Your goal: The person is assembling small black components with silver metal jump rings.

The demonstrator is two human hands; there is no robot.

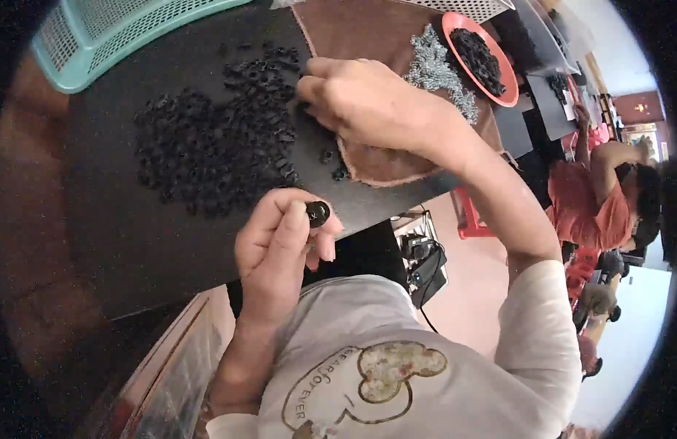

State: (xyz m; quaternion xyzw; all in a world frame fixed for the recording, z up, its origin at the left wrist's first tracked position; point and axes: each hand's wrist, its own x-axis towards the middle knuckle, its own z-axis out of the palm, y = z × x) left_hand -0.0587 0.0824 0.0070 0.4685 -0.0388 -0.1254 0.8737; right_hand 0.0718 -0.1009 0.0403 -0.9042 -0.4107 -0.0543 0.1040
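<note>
My left hand (269, 245), close to the table's near edge, pinches a small glossy black round piece (318, 214) between thumb and fingers. My right hand (357, 95) reaches across from the right, its fingers curled down at the edge of the brown cloth (386, 164). What those fingers grip, if anything, is hidden beneath them. Beside both hands spreads a heap of small black ring-like parts (214, 150) on the dark table (177, 260). A few loose black parts (338, 174) lie between the hands, next to the cloth.
A pile of small silvery metal parts (435, 66) and a red-orange plate (510, 80) of black pieces are on the right. A teal perforated basket (75, 73) stands at the far left. Below the table are a red stool (468, 216) and cables. People sit further right.
</note>
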